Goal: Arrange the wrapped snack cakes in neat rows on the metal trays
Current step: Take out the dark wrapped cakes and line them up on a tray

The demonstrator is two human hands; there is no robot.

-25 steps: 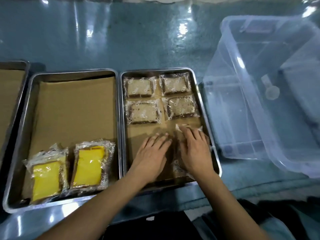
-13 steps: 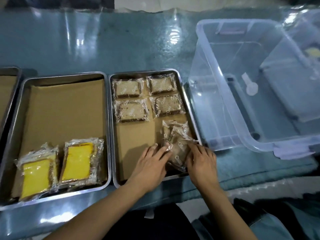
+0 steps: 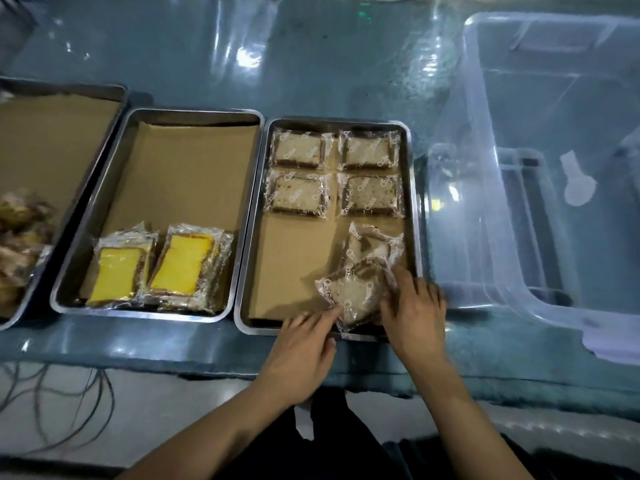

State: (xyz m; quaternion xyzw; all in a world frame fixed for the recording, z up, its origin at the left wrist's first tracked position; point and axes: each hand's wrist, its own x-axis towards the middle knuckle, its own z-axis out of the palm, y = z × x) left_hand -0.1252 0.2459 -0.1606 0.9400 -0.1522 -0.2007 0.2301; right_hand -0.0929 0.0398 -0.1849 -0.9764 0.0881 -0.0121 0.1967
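Snack cakes in clear wrappers lie on the right-hand metal tray [image 3: 414, 202], which is lined with brown paper. Four brown cakes [image 3: 332, 174] sit in two tidy rows of two at its far end. Near the front right corner two more lie askew: a tilted cake [image 3: 372, 245] partly under a nearer cake [image 3: 353, 294]. The right hand [image 3: 414, 308] has its fingers curled onto the right edge of that nearer cake and grips it. The left hand [image 3: 304, 344] reaches in from the tray's front rim, its fingers fairly straight, fingertips touching the wrapper's near left edge. On the middle tray [image 3: 194, 114] two yellow cakes [image 3: 156, 268] lie side by side at the front. A third tray [image 3: 69, 90] at far left holds a blurred heap of wrapped items. A clear plastic bin [image 3: 540, 188] stands just right of the trays on the blue table [image 3: 311, 57].
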